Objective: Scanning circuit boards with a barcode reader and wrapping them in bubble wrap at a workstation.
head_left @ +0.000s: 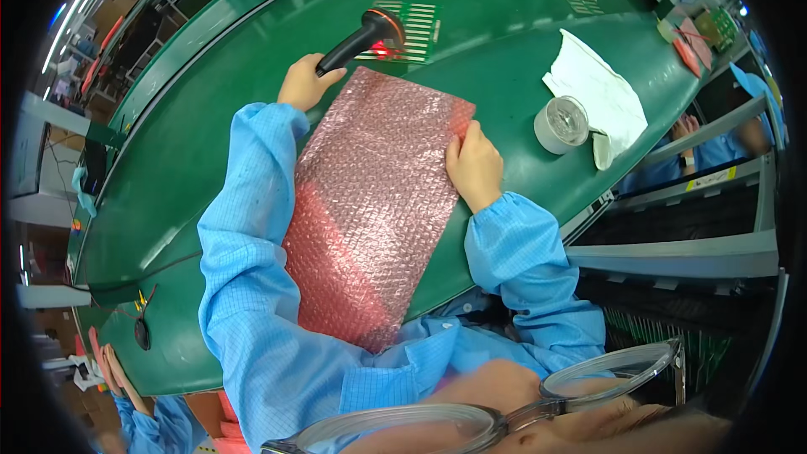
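Pink bubble-wrap bag (374,206) lying flat on the green conveyor belt (210,168) before me, my right hand (476,165) pinching its upper right edge, my left hand (303,82) closed around a black handheld scanner (363,37), scanner's red light falling on a green circuit panel (412,31), tape roll (561,124) and white cloth (598,94) well apart at right.
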The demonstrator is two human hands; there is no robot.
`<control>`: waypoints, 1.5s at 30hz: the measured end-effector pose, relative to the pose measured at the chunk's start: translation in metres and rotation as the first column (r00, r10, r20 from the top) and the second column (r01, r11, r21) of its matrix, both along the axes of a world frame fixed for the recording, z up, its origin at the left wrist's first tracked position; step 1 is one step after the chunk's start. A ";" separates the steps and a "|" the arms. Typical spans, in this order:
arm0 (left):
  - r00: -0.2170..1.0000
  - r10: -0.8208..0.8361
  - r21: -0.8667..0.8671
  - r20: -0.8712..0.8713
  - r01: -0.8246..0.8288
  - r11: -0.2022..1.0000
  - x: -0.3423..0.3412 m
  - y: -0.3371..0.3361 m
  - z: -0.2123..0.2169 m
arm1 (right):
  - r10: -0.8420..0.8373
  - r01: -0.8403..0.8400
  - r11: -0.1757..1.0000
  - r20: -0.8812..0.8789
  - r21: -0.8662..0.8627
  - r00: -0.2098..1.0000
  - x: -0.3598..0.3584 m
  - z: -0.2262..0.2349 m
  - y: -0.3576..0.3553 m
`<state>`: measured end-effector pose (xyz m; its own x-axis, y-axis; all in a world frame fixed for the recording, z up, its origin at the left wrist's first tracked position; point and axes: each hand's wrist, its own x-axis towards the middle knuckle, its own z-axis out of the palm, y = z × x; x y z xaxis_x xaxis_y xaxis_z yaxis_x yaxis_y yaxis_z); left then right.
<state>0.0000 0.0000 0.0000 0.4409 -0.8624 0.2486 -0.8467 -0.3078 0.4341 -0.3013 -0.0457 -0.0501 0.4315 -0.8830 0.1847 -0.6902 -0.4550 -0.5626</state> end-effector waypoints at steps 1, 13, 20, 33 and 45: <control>1.000 0.002 -0.003 -0.024 -0.003 1.000 -0.001 0.004 0.003 | 0.000 0.001 1.000 0.011 -0.026 1.000 0.000 0.003 0.006; 0.989 -0.143 -0.093 -0.028 0.140 0.986 -0.039 -0.189 0.056 | 0.062 0.000 0.953 0.194 -0.304 0.979 0.048 -0.013 -0.041; 0.979 -0.132 -0.114 -0.157 0.115 0.987 -0.059 -0.343 0.020 | 0.021 0.023 0.975 0.193 -0.220 0.981 0.047 -0.009 -0.043; 0.994 -0.065 -0.072 -0.090 0.059 0.996 -0.050 -0.393 -0.031 | 0.091 -0.044 0.987 0.304 -0.157 0.948 0.044 -0.017 -0.055; 0.936 -0.292 -0.165 -0.194 0.263 0.951 -0.141 -0.411 -0.018 | 0.095 -0.044 0.993 0.526 -0.107 0.845 0.041 -0.025 -0.050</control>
<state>-0.1412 -0.4105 -0.0177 0.2442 -0.9231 0.2969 -0.7725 -0.0001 0.6350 -0.2607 -0.0958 -0.0751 0.3058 -0.8237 0.4775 -0.2640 -0.5552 -0.7887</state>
